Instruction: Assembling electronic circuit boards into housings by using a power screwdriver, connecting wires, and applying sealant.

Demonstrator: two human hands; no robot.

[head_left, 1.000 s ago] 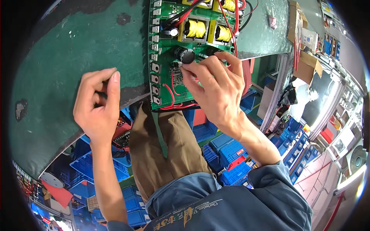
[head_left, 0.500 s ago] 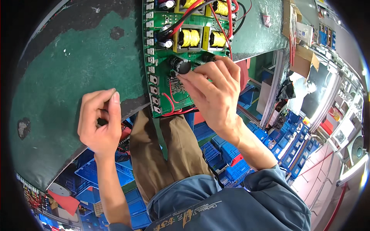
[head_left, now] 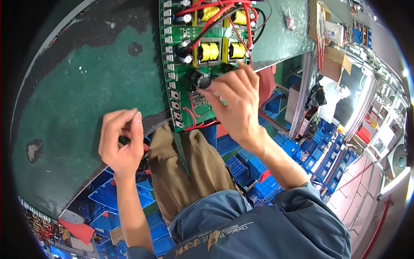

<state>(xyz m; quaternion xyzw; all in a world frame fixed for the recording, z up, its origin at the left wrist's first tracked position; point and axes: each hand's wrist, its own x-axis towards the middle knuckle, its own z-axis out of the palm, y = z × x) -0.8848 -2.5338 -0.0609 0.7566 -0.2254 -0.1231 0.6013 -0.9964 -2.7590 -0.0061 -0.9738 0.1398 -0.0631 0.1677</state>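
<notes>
A green circuit board [head_left: 177, 71] lies at the bench's front edge, with yellow-wound transformers [head_left: 208, 51] and red and black wires on it. My right hand [head_left: 238, 101] reaches over its near part, thumb and forefinger closed against a black cylindrical capacitor [head_left: 201, 80] that stands on the board. The other fingers curl beside a second dark part, mostly hidden behind them. To the left, my left hand [head_left: 123, 140] is held at the bench edge, thumb pressed to the curled forefinger; anything in that pinch is hidden. Thin red wires [head_left: 189, 114] loop at the board's near end.
The worn green bench top [head_left: 86, 95] spreads to the left. A small tapered bottle [head_left: 289, 21] stands at the back right, near cardboard boxes [head_left: 334, 60]. Blue crates [head_left: 263, 185] stack below and right of my legs. A metal frame post [head_left: 304, 90] rises at the right.
The view has shifted slightly, so the bench and my left hand sit farther right and lower. My right hand stays at the capacitor with little change in its grip.
</notes>
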